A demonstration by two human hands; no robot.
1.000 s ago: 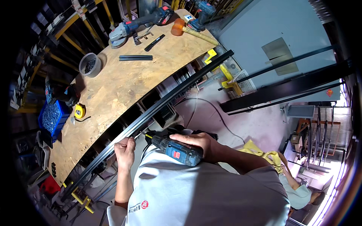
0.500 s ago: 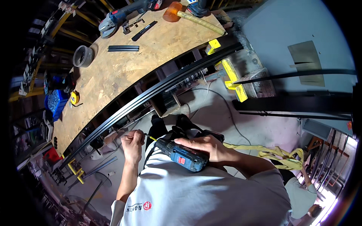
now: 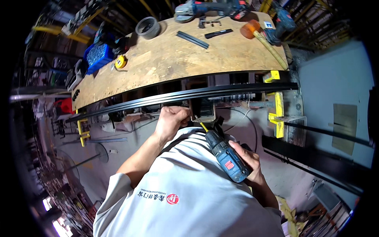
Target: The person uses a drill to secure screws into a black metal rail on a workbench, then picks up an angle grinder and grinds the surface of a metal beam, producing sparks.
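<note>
My right hand (image 3: pixel 248 156) grips a blue and black cordless drill (image 3: pixel 227 158) against my shirt front, its nose tilted up and to the left. A yellow-banded driver bit (image 3: pixel 203 125) sticks out of the chuck. Close to the bit's tip, my left hand (image 3: pixel 172 121) is closed with fingers curled together; whatever it holds is too small or hidden to make out. Just beyond both hands, a long black metal profile (image 3: pixel 185 94) runs across in front of the workbench (image 3: pixel 158 67), apart from my fingers.
On the bench lie an angle grinder (image 3: pixel 205 8), a mallet (image 3: pixel 250 29), short black strips (image 3: pixel 192 40), a grey tub (image 3: pixel 147 27), a tape measure (image 3: pixel 121 61) and a blue bin (image 3: pixel 97 57) of screws. Yellow brackets (image 3: pixel 279 106) stand right, near dark beams (image 3: pixel 316 156).
The view has swung round to the right, so the bench now lies straight ahead. Both hands have come up nearer the black profile, with the drill now pointing more upward.
</note>
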